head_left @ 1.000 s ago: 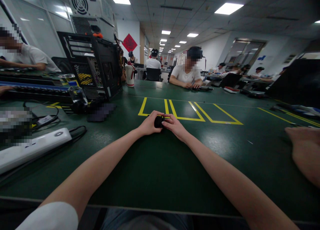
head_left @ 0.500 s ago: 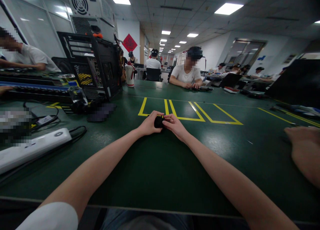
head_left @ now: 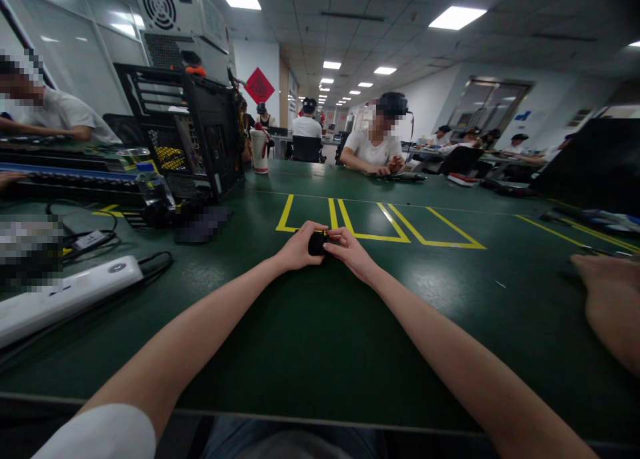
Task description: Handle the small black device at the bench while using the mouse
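A small black object (head_left: 317, 244), roundish and without detail I can make out, is held between my two hands just above or on the green table (head_left: 310, 339). My left hand (head_left: 299, 247) curls round its left side, thumb below and fingers over the top. From the right, my right hand (head_left: 349, 251) pinches its edge with thumb and fingertips. The fingers cover parts of the object. Just beyond the hands run yellow tape outlines (head_left: 377, 236) stuck on the tabletop.
At left are a white power strip (head_left: 70, 299), a water bottle (head_left: 153, 186) and an open computer case (head_left: 187, 129). A paper cup (head_left: 259, 151) stands farther back. Across the table sits a person (head_left: 375, 142); another person's hand (head_left: 607, 292) rests at the right edge.
My hands and the black object stay almost in place, with barely any finger movement. The person across the table has raised one hand slightly.
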`<state>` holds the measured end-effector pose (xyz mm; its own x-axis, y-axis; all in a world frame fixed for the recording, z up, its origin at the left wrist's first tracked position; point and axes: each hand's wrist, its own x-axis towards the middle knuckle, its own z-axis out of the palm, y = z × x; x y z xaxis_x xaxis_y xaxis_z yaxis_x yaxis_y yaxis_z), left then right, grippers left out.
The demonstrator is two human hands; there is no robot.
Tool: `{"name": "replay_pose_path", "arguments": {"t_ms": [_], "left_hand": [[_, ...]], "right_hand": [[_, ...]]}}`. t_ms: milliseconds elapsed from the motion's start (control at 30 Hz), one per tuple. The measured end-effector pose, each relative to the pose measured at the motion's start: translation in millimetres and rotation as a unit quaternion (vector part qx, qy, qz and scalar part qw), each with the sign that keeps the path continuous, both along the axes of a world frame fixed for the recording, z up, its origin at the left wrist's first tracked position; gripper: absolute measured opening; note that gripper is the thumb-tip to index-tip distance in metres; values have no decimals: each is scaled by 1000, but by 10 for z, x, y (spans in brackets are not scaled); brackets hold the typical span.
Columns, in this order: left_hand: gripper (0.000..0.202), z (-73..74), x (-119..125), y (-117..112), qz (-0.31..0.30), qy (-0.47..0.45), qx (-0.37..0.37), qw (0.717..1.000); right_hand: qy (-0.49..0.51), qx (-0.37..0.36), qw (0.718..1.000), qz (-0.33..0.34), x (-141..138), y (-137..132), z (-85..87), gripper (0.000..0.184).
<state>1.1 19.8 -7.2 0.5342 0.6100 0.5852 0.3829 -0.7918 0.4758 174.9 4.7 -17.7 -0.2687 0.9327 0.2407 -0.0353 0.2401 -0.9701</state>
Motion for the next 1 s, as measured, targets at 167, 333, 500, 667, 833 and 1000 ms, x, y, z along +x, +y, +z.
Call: {"name": "replay_pose_path", "arguments": {"t_ms": [167, 333, 500, 667, 833, 1000], "left_hand": [[59, -1, 6, -5, 3, -3, -4, 1000], [59, 13, 1, -15, -4, -5, -7, 1000], [59, 12, 3, -11, -5, -1, -4, 1000], [59, 2, 4, -1, 0, -2, -1, 1000], [58, 8, 3, -3, 1, 1, -2, 1000], [58, -3, 4, 5, 3, -1, -4, 1000]], "right_hand": [[-3, -11, 1000, -7, -3, 27, -23, 35], [-22, -20, 1000, -4, 6, 21, -4, 38], [-18, 6, 1000, 12, -1, -30, 42, 40], [-26, 19, 999, -9, -17, -41, 45, 29], [-23, -2, 1000, -14, -7, -10, 10, 37], [-16, -1, 1000, 2, 1, 20, -5, 37]]}}
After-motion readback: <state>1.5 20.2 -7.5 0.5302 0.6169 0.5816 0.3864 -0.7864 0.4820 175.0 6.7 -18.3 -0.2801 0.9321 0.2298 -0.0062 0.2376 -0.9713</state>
